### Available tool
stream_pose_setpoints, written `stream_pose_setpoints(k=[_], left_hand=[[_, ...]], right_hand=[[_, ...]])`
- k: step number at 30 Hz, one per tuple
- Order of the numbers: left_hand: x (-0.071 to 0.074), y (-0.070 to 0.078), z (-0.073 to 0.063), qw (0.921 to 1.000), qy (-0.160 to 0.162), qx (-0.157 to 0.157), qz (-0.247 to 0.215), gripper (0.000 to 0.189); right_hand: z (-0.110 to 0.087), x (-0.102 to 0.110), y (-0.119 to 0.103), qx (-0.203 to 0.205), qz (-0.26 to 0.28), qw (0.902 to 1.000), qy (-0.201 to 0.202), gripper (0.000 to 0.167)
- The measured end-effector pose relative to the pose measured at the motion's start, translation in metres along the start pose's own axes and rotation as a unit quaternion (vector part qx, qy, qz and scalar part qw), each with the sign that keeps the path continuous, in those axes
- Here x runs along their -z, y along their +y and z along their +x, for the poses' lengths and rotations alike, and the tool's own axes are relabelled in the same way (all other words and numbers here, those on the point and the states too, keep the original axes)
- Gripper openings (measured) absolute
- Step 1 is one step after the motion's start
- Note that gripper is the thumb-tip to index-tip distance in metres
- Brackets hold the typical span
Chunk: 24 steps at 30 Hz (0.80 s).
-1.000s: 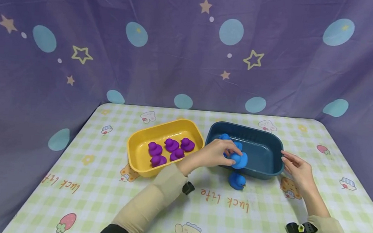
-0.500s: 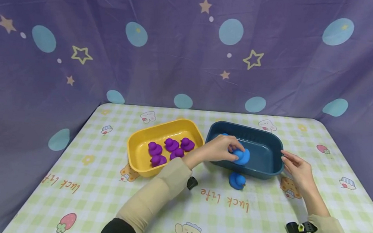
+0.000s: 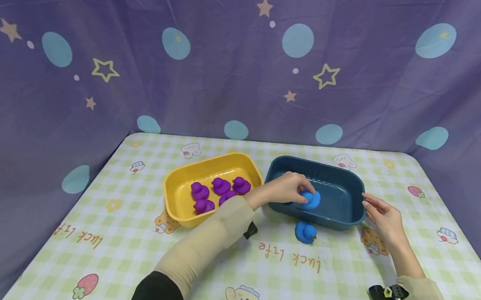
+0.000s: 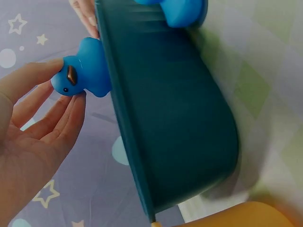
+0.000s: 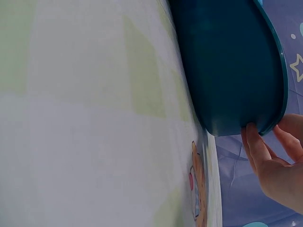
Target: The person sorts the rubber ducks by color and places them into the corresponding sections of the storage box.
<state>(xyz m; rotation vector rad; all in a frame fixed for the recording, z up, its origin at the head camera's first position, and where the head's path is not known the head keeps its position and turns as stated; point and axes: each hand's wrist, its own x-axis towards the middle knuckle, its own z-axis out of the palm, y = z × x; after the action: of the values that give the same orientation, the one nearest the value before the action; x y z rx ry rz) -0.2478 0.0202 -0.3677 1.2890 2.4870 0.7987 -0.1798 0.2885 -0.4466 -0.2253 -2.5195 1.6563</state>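
In the head view my left hand [image 3: 286, 189] reaches over the dark teal tub [image 3: 343, 168] and pinches a blue rubber duck [image 3: 312, 201]. The left wrist view shows the thumb and fingertips on the head of this duck [image 4: 78, 71], its body overlapping the tub's rim. At the tub's right end, my right hand [image 3: 385, 223] touches the rim and outer wall with extended fingers [image 5: 258, 146]. A second blue duck [image 3: 305, 233] sits on the table in front of the tub. The left part of the tub's inside is hidden behind my left hand.
A yellow tub [image 3: 178, 207] stands to the left, close beside the teal one, with several purple ducks [image 3: 221, 186] in it. Under both tubs lies a green checked tablecloth [image 3: 133, 265]. Behind the table hangs a purple patterned curtain [image 3: 228, 95].
My left hand has moved slightly back, away from me, and lowered the pinched blue duck into the teal tub's opening. My right hand stays at the tub's end.
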Motion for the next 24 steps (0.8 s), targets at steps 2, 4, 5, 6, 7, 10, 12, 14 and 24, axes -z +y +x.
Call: stream_pose_setpoints(k=[2, 4, 5, 6, 7, 10, 12, 14, 24], left_hand=[[-0.001, -0.001, 0.002, 0.9999, -0.005, 0.004, 0.008, 0.025], [-0.003, -0.002, 0.005, 0.9998, -0.009, 0.007, 0.014, 0.025], [-0.004, -0.002, 0.006, 0.9997, -0.012, 0.008, 0.017, 0.025], [-0.004, -0.003, 0.008, 0.9996, -0.015, 0.011, 0.019, 0.025], [-0.005, -0.003, 0.009, 0.9995, -0.019, 0.013, 0.021, 0.025], [-0.006, -0.004, 0.012, 0.9992, -0.028, 0.02, 0.022, 0.025], [-0.007, -0.005, 0.014, 0.9988, -0.033, 0.026, 0.025, 0.025], [-0.008, -0.006, 0.017, 0.9986, -0.036, 0.028, 0.027, 0.025], [-0.015, -0.014, 0.025, 0.9957, -0.064, 0.043, 0.051, 0.025]], right_hand=[[0.0, 0.0, 0.001, -0.003, 0.003, 1.0, 0.002, 0.055], [0.001, -0.001, 0.002, -0.006, 0.005, 1.0, 0.004, 0.055], [0.001, -0.001, 0.003, -0.011, 0.016, 0.9998, 0.009, 0.053], [0.001, -0.001, 0.003, -0.011, 0.016, 0.9998, 0.009, 0.053], [0.001, -0.001, 0.002, -0.004, 0.012, 0.9999, 0.004, 0.054], [0.0, 0.0, 0.0, 0.005, 0.004, 1.0, -0.002, 0.055], [0.0, 0.001, -0.001, 0.009, -0.004, 0.9999, -0.006, 0.056], [0.0, 0.002, -0.002, 0.008, -0.006, 0.9999, -0.006, 0.056], [0.001, 0.0, 0.0, 0.001, 0.003, 1.0, -0.001, 0.055]])
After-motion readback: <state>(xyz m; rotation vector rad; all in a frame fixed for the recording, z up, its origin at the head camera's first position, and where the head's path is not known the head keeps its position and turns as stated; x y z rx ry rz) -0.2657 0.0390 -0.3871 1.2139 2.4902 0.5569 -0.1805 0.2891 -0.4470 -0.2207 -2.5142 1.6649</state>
